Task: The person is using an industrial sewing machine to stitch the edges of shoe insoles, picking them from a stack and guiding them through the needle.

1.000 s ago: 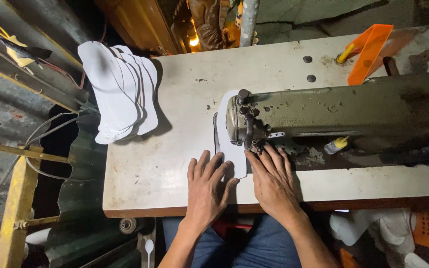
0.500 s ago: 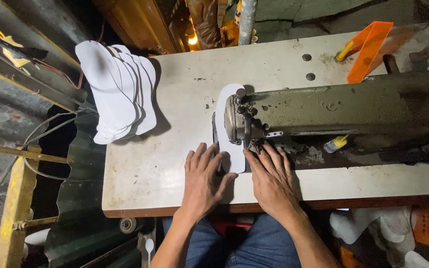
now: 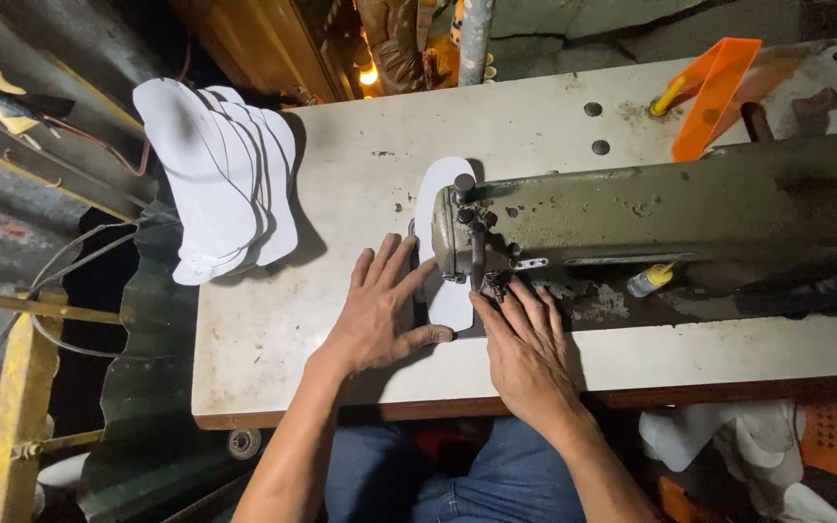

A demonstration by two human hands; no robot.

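Head view. The needle area was hard to read: the head of the olive-green sewing machine point(image 3: 670, 228) covered the middle of the white sole-shaped piece point(image 3: 445, 242), so only its rounded far end and its near end showed. Whether the needle was in the piece could not be told. The machine ran out of frame on the right, and the stuff below the table edge at lower right was too dark to identify.

The piece lay flat on the pale table point(image 3: 341, 194), lengthwise away from the person, passing under the machine head. The left hand point(image 3: 380, 315) lay flat, fingers spread and released, not gripping; its fingertips point(image 3: 401, 254) rested just beside the piece's left edge, and the thumb touched the near end. The right hand point(image 3: 527, 353) was also flat, palm down, fingers extended toward the presser foot, pressing the table just right of the piece's near end. Contact of these fingers with the piece itself was unclear.

A fanned stack of white cut pieces point(image 3: 220, 179) overhung the table's far left corner, well apart from both hands. An orange plastic piece point(image 3: 714, 92) lay behind the machine.
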